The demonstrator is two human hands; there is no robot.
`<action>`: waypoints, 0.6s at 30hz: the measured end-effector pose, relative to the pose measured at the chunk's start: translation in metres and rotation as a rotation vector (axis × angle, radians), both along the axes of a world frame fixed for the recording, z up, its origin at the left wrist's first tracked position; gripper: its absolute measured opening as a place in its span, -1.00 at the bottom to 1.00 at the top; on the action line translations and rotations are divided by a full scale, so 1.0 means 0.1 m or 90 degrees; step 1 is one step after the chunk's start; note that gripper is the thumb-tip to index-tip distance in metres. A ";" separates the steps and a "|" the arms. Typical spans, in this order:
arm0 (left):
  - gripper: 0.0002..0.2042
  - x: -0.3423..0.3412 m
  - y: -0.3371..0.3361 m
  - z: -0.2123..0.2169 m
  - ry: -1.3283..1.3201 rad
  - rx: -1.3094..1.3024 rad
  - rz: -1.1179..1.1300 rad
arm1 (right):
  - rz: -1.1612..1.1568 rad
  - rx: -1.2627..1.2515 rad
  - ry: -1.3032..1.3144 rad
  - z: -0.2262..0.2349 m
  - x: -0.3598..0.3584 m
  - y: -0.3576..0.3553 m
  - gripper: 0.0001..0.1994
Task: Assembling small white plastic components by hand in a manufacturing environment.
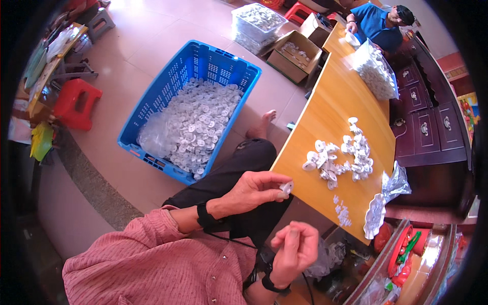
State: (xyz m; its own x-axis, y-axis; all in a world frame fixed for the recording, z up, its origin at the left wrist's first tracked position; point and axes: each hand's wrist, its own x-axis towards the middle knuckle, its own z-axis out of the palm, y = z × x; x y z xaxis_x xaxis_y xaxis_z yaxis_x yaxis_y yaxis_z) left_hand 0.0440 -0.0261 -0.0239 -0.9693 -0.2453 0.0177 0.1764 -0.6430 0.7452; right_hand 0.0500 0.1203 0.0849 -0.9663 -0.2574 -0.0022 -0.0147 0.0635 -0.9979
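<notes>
One small white plastic disc (286,187), pinched in the left hand (249,192) by the wooden table (311,119), probably light, stiff, slightly slick, best held by its rim; right hand (297,248) half-curled, can't tell if holding anything.

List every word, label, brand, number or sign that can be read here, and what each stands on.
None: no text can be read anywhere in this view.
Blue plastic basket: no readable lettering.
White plastic piece in the left hand: too small to tell whether it bears any marking.
Clear bag of white parts: no legible label.
Colourful panel at the right edge: too small and blurred to read.
</notes>
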 end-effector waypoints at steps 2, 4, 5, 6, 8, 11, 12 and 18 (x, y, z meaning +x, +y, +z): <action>-0.68 0.02 -0.10 0.07 -0.022 0.031 0.040 | 0.158 -0.031 0.084 0.14 0.12 -0.03 -0.89; -0.67 0.06 -0.27 0.05 -0.055 -0.023 0.128 | 0.274 -0.124 0.146 0.24 0.21 -0.10 -0.92; -0.67 0.02 -0.33 0.03 -0.057 -0.055 0.184 | 0.402 -0.122 0.146 0.32 0.19 0.00 -0.85; -0.67 -0.01 -0.41 0.04 -0.087 -0.025 0.222 | 0.566 -0.224 0.087 0.28 0.10 0.03 -0.81; -0.68 0.05 -0.64 -0.09 -0.115 -0.015 0.344 | 0.551 -0.220 0.056 0.35 0.24 -0.10 -0.79; -0.58 0.17 -1.00 -0.32 -0.198 -0.052 0.453 | 0.701 -0.573 0.159 0.16 0.41 -0.27 -0.62; -0.55 0.25 -1.13 -0.49 -0.221 -0.040 0.488 | 0.609 -0.695 0.060 0.30 0.53 -0.34 -0.69; -0.55 0.26 -1.12 -0.58 -0.300 -0.081 0.534 | 0.363 -0.950 -0.172 0.83 0.72 -0.50 -0.73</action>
State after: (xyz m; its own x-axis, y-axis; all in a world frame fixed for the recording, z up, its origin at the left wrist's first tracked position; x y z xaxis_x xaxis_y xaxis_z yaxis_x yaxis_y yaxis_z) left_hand 0.0696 -0.1379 -0.0822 -0.3944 -0.8830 -0.2542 0.2064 -0.3547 0.9119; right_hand 0.1218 0.0698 0.1675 -0.7628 -0.4921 0.4196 0.4810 -0.8654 -0.1405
